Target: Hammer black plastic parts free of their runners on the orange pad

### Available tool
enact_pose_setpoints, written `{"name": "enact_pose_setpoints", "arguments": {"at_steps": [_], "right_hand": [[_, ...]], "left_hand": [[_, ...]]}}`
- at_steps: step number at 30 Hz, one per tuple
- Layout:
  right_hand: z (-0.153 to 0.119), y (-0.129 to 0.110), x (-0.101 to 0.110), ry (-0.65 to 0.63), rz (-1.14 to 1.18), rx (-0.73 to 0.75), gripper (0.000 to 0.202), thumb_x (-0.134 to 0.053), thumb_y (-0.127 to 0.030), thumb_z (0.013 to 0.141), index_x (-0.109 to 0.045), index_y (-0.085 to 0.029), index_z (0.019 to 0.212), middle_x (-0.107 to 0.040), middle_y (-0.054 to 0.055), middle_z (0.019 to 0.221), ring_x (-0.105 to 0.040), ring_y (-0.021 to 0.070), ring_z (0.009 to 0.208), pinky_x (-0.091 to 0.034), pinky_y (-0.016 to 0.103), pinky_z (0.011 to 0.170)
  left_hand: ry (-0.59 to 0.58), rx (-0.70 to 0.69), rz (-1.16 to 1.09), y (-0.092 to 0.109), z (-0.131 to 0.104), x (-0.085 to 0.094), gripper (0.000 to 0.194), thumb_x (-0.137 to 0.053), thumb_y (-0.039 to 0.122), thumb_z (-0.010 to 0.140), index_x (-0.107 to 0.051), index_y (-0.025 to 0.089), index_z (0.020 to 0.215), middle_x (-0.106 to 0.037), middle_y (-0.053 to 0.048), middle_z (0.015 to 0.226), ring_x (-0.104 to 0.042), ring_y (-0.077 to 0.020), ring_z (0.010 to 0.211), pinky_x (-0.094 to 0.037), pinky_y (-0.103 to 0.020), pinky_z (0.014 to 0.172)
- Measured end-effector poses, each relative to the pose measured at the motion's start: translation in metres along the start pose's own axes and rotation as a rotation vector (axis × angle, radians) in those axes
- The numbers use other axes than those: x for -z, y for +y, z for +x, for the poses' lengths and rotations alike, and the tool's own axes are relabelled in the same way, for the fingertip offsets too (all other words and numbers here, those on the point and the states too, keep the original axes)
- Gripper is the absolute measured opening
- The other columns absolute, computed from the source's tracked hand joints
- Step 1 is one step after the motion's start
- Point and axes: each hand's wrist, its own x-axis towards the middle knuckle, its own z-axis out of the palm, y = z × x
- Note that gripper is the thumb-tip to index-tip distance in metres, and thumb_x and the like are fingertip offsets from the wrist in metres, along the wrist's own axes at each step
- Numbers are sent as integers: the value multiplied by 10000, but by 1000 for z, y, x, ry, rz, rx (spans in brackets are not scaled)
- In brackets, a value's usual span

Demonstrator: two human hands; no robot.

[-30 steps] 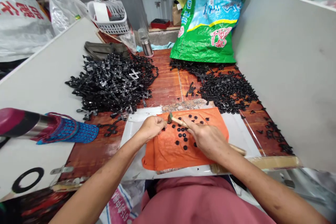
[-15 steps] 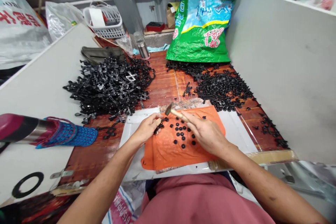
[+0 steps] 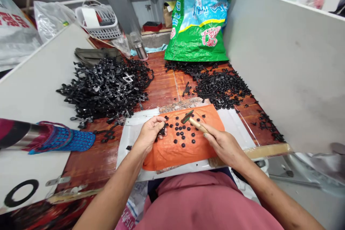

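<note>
My right hand [image 3: 219, 143] is closed round the wooden handle of a small hammer [image 3: 198, 125]. The dark metal hammer head is over the orange cloth [image 3: 167, 158], to the right of my left hand. My left hand [image 3: 153, 133] pinches a black plastic linkage piece [image 3: 162, 128] at the cloth's left side; my fingers partly hide it. Several round black buttons [image 3: 183, 137] lie spread over the cloth between my hands. The cloth covers part of a white sheet and a speckled stone slab [image 3: 185, 104], whose far edge shows.
A heap of black linkage pieces [image 3: 105, 88] lies at the left, with small black parts [image 3: 222, 88] piled at the right. Behind stand a green and blue sack [image 3: 201, 39], a flask [image 3: 140, 47] and a basket [image 3: 104, 30]. Grey panels [image 3: 283, 64] wall both sides.
My right hand has drawn the hammer back to the right, away from my left hand. The left hand still pinches the black piece. The whole view has shifted slightly.
</note>
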Motion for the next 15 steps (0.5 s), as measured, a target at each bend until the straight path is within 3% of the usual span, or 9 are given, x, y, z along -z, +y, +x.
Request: {"name": "enact_pose_setpoints", "arguments": {"at_steps": [6,15], "right_hand": [[-9,12,-2,16,12,-16,477,-376,-351,1062,-420,-402,1534,-596,0,1440,-680,297,1171,-574,427,906],[-6,8,-6,-9,-2,17,490,-388,-317,1064,-396,-407,1545,-554,-4,1476,-634,280,1245,-565,420,960]], "left_hand": [[31,4,24,-6,4,-7,458,-779,435,658,-580,169,975,-623,37,567,-581,-111,472,-391,-156,386],[55,-11,140,-11,8,-13,413,-738,468,680,-567,187,930,-606,59,543,-545,-92,415,-397,-157,383]]}}
